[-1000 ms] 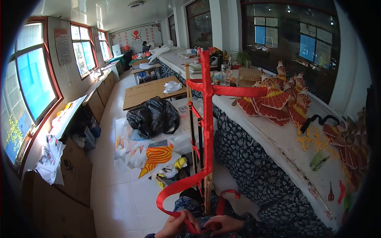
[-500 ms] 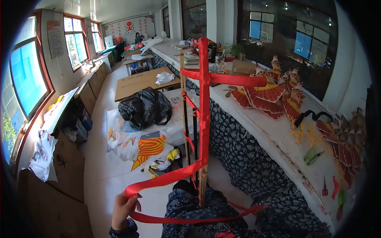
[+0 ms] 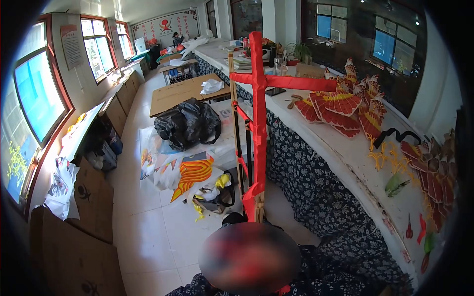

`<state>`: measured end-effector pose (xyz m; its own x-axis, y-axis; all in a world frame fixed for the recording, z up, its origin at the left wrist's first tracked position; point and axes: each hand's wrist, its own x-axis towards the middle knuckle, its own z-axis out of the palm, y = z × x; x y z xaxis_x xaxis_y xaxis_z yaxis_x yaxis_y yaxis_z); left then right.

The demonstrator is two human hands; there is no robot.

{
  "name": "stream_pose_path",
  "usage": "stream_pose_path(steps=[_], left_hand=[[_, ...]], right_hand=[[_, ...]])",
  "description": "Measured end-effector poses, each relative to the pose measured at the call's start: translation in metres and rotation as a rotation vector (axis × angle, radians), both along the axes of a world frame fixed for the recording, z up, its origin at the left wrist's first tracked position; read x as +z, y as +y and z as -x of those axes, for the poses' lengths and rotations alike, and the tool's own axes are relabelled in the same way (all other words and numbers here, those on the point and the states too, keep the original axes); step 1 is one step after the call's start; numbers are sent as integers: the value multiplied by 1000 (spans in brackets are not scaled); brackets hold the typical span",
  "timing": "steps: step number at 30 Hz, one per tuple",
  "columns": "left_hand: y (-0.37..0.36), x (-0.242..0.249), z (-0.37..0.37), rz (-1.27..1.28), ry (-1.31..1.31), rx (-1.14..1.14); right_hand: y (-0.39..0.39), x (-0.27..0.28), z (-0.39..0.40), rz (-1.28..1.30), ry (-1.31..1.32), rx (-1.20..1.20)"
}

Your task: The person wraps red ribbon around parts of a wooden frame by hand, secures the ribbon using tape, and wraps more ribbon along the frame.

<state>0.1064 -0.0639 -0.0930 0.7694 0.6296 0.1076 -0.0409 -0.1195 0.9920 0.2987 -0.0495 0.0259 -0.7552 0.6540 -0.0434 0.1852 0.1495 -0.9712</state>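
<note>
A tall wooden frame (image 3: 258, 133) stands upright in front of me, its near post and crossbar wrapped in red ribbon (image 3: 301, 83). Bare wood shows at the foot of that post, and a thinner bare wooden post (image 3: 233, 103) rises behind it. Below the frame, a blurred oval patch with red in it covers the place where my dark flowered sleeves (image 3: 195, 285) meet. My left hand and my right hand are hidden in this blur, so their fingers and anything in them cannot be made out.
On the right, a long white counter (image 3: 296, 111) holds red and yellow fan-shaped pieces (image 3: 335, 106), red-handled scissors (image 3: 409, 228) and a black strip (image 3: 397, 135). A black plastic bag (image 3: 187, 123) and flat cardboard (image 3: 190, 93) lie ahead. Cardboard boxes (image 3: 89, 197) line the left. A person (image 3: 177, 39) is far back.
My left hand, earlier holding a loop of red ribbon out to the left, has gone from there. The long loose ribbon no longer shows. The view has shifted slightly.
</note>
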Motion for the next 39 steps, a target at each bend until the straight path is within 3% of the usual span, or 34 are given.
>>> stream_pose_path(steps=[4, 6, 8, 10, 12, 13, 14, 16, 17, 19, 20, 21, 23, 24, 26, 28, 30, 32, 34, 35, 37, 38, 39], left_hand=[[12, 2, 19, -63, 126, 41], [15, 83, 41, -181, 334, 130], [-7, 104, 53, -74, 131, 506], [-25, 114, 42, 143, -444, 885], [4, 97, 85, 166, -1069, 225], [4, 100, 81, -134, -913, 848], [5, 104, 77, -453, -672, 1440], [12, 109, 148, -413, -776, 876], [20, 110, 180, -410, -770, 868], [30, 129, 205, -194, -913, 352], [30, 126, 205, -189, -913, 353], [30, 124, 203, -206, -902, 748], [25, 116, 196, -234, -807, 1554], [22, 108, 193, -242, -802, 1566], [20, 89, 178, 66, -476, 1293], [20, 109, 127, 156, 50, 1049], [20, 89, 109, 161, 400, 766], [28, 61, 99, 98, 711, 456], [35, 36, 86, 19, 838, 242], [37, 17, 81, 5, 826, 265], [33, -19, 73, -371, 1112, 210], [30, -26, 66, -380, 1102, 226], [28, -33, 57, -410, 904, 316]], right_hand=[[4, 4, 5, -40, 166, 37], [-4, -8, 2, -68, 444, -341], [-10, -31, -2, -89, 381, -410], [-18, -67, -5, -142, 306, -443], [-22, -116, -14, -279, -44, -265], [-25, -133, -20, -343, -221, -169], [-27, -147, -29, -343, -274, -325], [-33, -175, -53, -318, -355, -615], [-35, -188, -71, -298, -383, -749], [-43, -199, -111, -214, -545, -929], [-50, -220, -134, -261, -706, -1021], [-49, -226, -145, -315, -865, -1107], [-50, -219, -145, -267, -837, -1059], [-53, -205, -138, -211, -808, -1020], [-45, -178, -119, -175, -772, -977], [-30, -153, -81, -350, -514, -846], [-20, -128, -44, -325, -350, -750], [-9, -134, -16, -490, -252, -603], [-4, -159, 6, -521, -382, -519], [-1, -177, 14, -548, -382, -507], [6, -209, 27, -509, -677, -278], [11, -214, 31, -527, -684, -275], [16, -219, 33, -542, -731, -191]])
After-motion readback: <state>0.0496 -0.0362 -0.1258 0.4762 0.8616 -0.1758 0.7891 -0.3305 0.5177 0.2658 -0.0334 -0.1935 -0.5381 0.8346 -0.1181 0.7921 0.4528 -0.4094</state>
